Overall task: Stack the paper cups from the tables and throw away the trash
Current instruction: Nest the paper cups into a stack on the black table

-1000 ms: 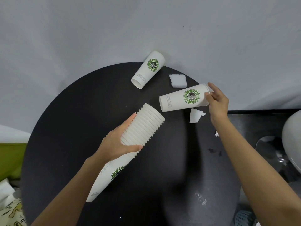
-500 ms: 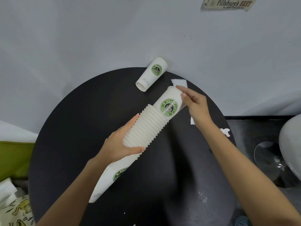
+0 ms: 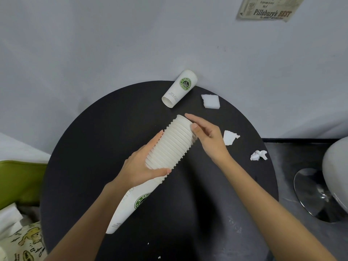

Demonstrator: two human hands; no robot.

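Note:
My left hand [image 3: 140, 166] grips a long stack of white paper cups [image 3: 170, 146] tilted over the round black table [image 3: 94, 147], rims pointing up and away. My right hand [image 3: 205, 136] lies with straight fingers against the stack's open top end. One single cup [image 3: 179, 88] with a green logo lies on its side at the table's far edge, touching the wall. Trash on the table: a white foam piece [image 3: 211, 101], a torn paper scrap [image 3: 230, 137] and a crumpled paper ball [image 3: 259, 155].
A grey wall stands right behind the table. A white chair with a chrome base [image 3: 316, 193] is on the right. A green seat [image 3: 18, 181] and a printed bag [image 3: 24, 242] sit at the lower left.
My right hand pushed the cup it carried fully down into the stack; its logo is now hidden inside. The hand's fingers have straightened at the top rim. The view has tilted upward.

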